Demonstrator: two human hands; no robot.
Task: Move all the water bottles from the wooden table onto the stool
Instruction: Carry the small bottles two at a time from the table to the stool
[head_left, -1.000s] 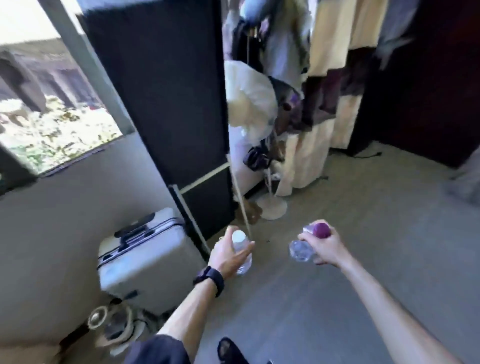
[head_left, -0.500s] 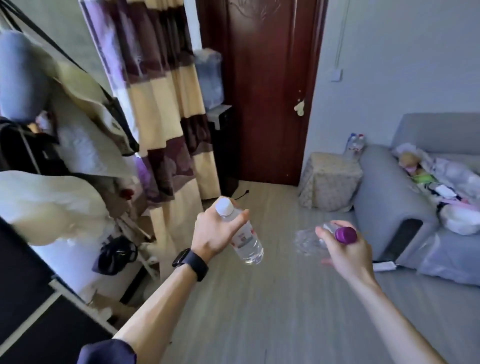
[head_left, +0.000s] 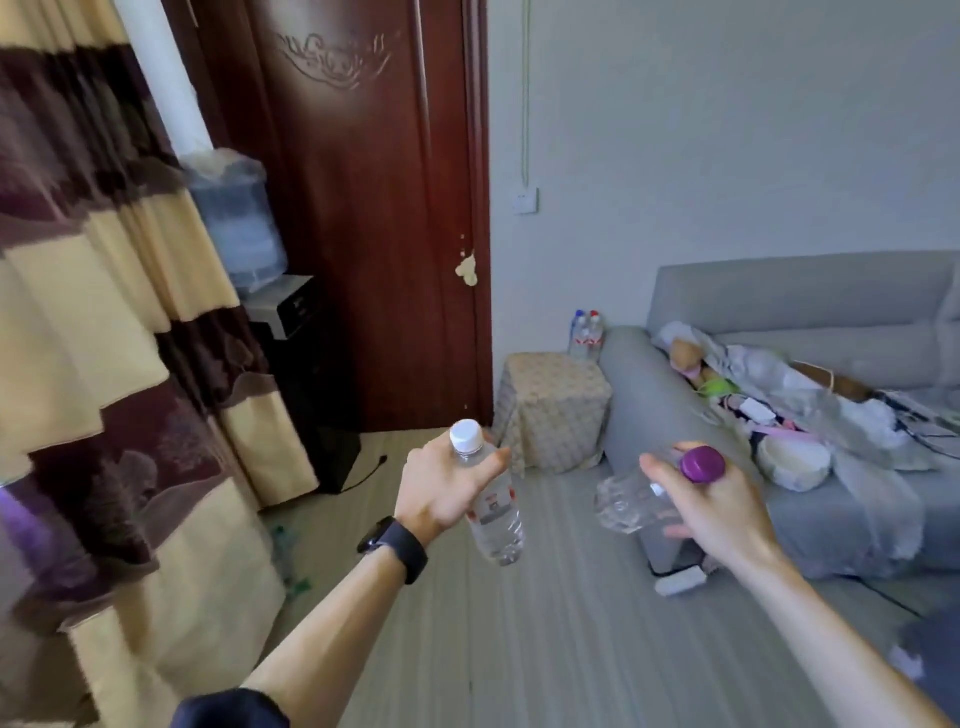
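Observation:
My left hand (head_left: 444, 488) grips a clear water bottle with a white cap (head_left: 493, 512) by its neck, the bottle hanging tilted over the floor. My right hand (head_left: 711, 506) holds a second clear bottle with a purple cap (head_left: 631, 501), lying nearly sideways. A cloth-covered stool (head_left: 553, 410) stands ahead by the door, beside the sofa arm. Two more bottles (head_left: 586, 332), one blue-capped and one red-capped, stand at the stool's far right corner. The wooden table is out of view.
A grey sofa (head_left: 675, 415) piled with clothes and bags fills the right. A dark wooden door (head_left: 363, 208), a water dispenser (head_left: 244, 228) and striped curtains (head_left: 104, 364) line the left. Grey plank floor lies between me and the stool.
The view has swung right from the suitcase and window to the door, stool and sofa, which now look nearer. Both hands still carry their bottles in front of me.

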